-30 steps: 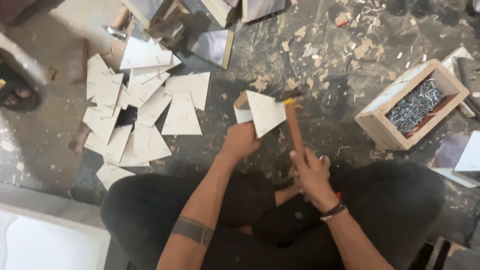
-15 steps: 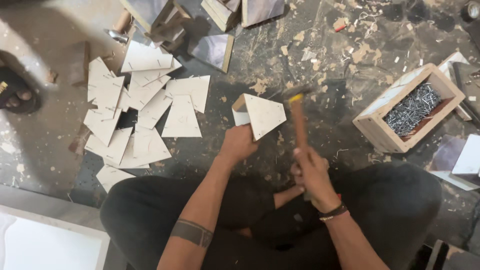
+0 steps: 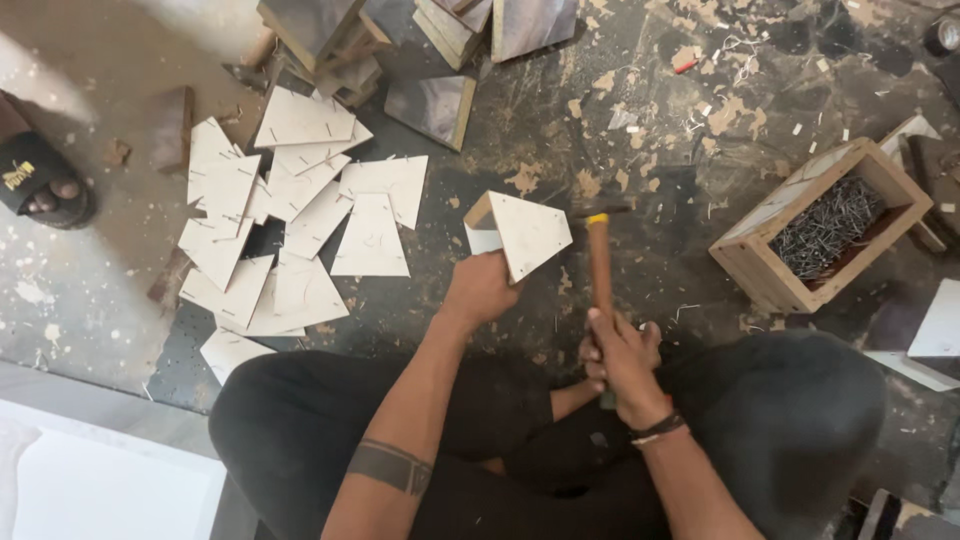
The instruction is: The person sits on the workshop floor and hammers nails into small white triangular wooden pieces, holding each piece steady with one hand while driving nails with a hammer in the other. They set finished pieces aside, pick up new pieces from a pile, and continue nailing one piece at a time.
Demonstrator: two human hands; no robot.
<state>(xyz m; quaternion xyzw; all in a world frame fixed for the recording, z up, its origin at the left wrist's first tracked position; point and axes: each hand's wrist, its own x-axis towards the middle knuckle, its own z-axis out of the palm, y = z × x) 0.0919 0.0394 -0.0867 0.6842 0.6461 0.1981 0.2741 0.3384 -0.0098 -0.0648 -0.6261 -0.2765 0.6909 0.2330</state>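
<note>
- Right hand (image 3: 620, 360), fist wrapped tight around the wooden-handled hammer (image 3: 600, 265), has drawn it slightly back from the piece.
- Left hand (image 3: 480, 290) still pinches the pale triangular plywood assembly (image 3: 520, 235) upright on the floor, mid-nailing.

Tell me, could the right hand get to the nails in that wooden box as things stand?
Probably yes, but not freely: the right hand is wrapped around the hammer. The wooden box of nails sits open-topped on that hand's side, with only bare floor between.
</note>
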